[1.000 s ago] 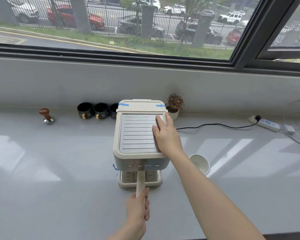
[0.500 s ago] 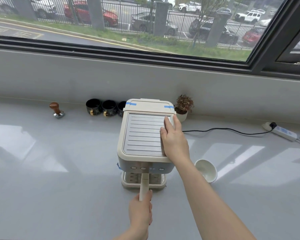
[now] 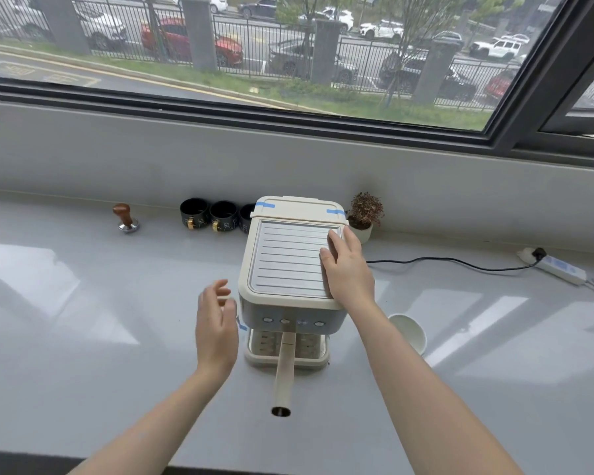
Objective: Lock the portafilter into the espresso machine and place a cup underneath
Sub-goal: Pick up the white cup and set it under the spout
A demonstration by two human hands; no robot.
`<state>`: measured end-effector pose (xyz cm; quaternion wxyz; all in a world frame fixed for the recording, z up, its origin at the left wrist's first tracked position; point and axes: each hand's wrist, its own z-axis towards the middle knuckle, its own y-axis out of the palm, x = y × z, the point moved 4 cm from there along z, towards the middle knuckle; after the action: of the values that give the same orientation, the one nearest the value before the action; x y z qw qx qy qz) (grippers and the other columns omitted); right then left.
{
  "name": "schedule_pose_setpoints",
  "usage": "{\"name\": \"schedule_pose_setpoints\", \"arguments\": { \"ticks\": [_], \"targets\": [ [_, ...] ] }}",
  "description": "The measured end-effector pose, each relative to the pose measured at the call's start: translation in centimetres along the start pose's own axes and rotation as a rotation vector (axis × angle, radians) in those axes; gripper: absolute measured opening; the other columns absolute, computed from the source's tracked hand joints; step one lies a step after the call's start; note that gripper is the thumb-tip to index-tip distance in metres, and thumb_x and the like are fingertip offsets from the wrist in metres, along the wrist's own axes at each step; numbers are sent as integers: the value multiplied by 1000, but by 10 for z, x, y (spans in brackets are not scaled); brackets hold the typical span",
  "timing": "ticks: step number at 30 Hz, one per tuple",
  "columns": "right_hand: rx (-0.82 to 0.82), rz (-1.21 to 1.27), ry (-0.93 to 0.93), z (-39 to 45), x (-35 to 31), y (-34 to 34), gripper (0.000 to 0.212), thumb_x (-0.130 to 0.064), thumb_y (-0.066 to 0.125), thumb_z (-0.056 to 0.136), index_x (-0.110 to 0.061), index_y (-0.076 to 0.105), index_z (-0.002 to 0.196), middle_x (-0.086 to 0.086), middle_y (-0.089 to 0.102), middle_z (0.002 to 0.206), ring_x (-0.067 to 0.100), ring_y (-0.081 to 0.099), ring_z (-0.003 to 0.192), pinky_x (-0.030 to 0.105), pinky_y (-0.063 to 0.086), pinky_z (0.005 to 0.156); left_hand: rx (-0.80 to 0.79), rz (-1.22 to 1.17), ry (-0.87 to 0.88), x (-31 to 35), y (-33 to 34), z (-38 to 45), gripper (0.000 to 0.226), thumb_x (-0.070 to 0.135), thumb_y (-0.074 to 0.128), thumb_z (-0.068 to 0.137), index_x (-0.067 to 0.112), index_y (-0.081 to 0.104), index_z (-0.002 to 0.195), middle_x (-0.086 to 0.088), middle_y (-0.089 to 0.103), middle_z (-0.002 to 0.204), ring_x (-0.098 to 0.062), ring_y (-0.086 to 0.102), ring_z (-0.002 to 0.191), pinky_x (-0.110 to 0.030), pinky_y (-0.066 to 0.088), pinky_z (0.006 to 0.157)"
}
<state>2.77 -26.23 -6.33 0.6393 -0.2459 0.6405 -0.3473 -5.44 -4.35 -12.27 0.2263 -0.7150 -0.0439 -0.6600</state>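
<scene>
A cream espresso machine (image 3: 290, 262) stands in the middle of the grey counter. The portafilter's cream handle (image 3: 284, 368) sticks straight out toward me from under the machine's front; its head is hidden beneath the machine. My left hand (image 3: 216, 323) hovers to the left of the machine with fingers apart, holding nothing and clear of the handle. My right hand (image 3: 347, 269) lies flat on the right side of the machine's ribbed top. A white paper cup (image 3: 408, 332) sits on the counter to the right of the machine, partly behind my right forearm.
Three black mugs (image 3: 213, 216) line the wall behind the machine's left side, with a wood-topped tamper (image 3: 126, 219) further left. A small potted plant (image 3: 366, 216) stands behind the machine on the right. A black cord (image 3: 443, 260) runs to a power strip (image 3: 559, 269).
My left hand has let go of the portafilter handle and moved up and left beside the machine. The handle stays pointing toward me. My right hand remains on the machine's top.
</scene>
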Motion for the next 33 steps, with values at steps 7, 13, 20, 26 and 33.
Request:
{"name": "schedule_pose_setpoints", "arguments": {
  "ticks": [7,13,20,26,33],
  "targets": [
    [-57,219,-36,-1,8,1,45,-26,37,101,-25,36,146,-10,14,162,11,27,143,24,28,97,-128,-28,129,43,24,20,47,36,36,88,31,47,133,11,47,129,-10,47,122,-36,37,106],
    [-15,411,-35,-5,13,-1,38,-21,43,99,-21,50,136,-11,31,155,6,37,135,20,29,99,-88,14,187,40,26,22,47,29,35,86,29,53,130,1,51,128,-11,51,113,-35,42,98],
    [440,370,551,-71,163,6,26,-19,47,86,-10,60,107,16,58,117,40,58,105,40,43,82,-19,93,258,37,27,25,43,27,34,86,33,56,123,5,54,118,-26,59,98,-37,47,81],
    [148,402,968,-97,250,44,35,-29,50,92,3,64,97,19,62,83,38,60,76,44,54,66,4,102,280,38,26,26,45,26,32,87,29,57,123,10,51,116,-22,57,103,-35,43,81],
    [54,957,1030,-94,240,55,38,-41,43,97,-9,51,78,8,47,69,24,46,57,32,40,56,-26,145,289,38,27,25,45,27,31,87,29,56,125,7,51,119,-22,57,100,-35,43,79]
  ]
}}
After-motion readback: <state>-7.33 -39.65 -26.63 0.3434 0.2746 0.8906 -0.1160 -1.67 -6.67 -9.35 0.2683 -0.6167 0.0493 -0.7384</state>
